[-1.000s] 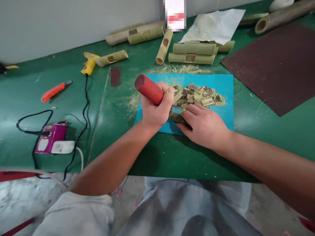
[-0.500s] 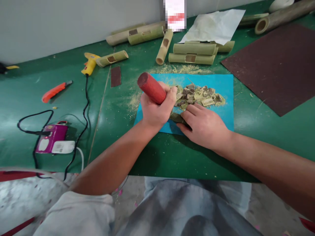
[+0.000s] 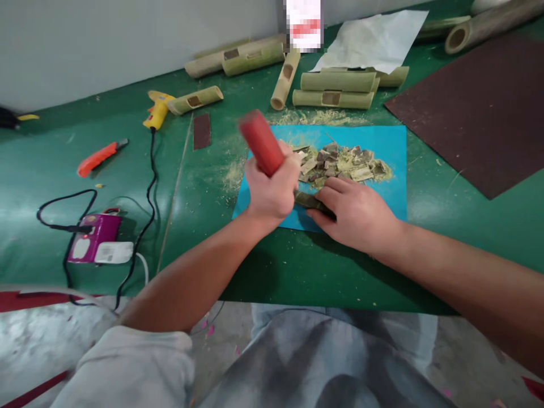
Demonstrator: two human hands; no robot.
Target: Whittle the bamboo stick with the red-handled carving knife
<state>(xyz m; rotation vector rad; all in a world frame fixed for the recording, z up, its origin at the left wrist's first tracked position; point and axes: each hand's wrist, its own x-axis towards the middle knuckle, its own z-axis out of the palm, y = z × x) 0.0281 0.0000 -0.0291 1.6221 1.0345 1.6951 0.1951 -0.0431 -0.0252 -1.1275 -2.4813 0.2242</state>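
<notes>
My left hand is wrapped round the thick red handle of a tool; its working end is hidden behind my fist. The handle leans up to the left and its top is blurred by motion. Just right of it, my right hand grips a narrow dark green piece of bamboo, with fingers over the top and thumb on the near side. Both hands are over a blue sheet. Behind them lies a heap of bamboo chips and dust.
Cut bamboo tubes lie at the back, some under white paper. A brown sheet is on the right. Leftward are a yellow glue gun, an orange cutter knife, a brown strip and a purple power block with cables.
The red handle has tipped to a steeper angle in my left hand. My right hand keeps its grip on the bamboo piece. The whole view has shifted slightly.
</notes>
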